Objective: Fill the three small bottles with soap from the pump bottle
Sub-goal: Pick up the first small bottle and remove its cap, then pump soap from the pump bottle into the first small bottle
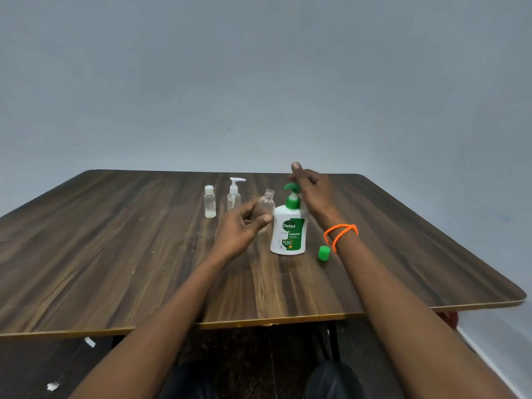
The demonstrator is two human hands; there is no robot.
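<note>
The left hand point(240, 226) grips a small clear plastic bottle point(266, 207); beside it, the right hand point(309, 194) rests with relaxed fingers on the white soap bottle's green pump point(291, 189)

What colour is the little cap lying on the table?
Green cap, seen in the head view.

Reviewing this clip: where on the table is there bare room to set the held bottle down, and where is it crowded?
Bare wood lies left of the capped bottle and along the table near edge. Crowded: mid-table, where the left hand holds the clear bottle beside the pump bottle, right hand at its pump, green cap close by.
</note>
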